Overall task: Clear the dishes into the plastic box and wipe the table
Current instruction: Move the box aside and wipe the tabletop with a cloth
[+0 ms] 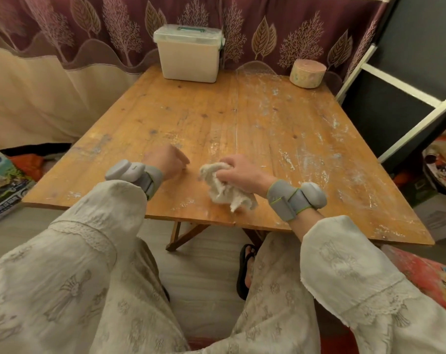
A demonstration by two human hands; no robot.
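Near the front edge of the wooden table, the right hand curls its fingers round a crumpled white cloth and presses it against the tabletop, the loose end of the cloth trailing back toward the table's front edge. Just left of the cloth, apart from it, the left hand rests on the table with its fingers curled in, holding nothing. Both wrists wear grey strapped bands. At the table's far edge, well beyond the hands, stands the plastic box, its lid closed and handle folded flat. At the table's far right corner sits a round patterned tin.
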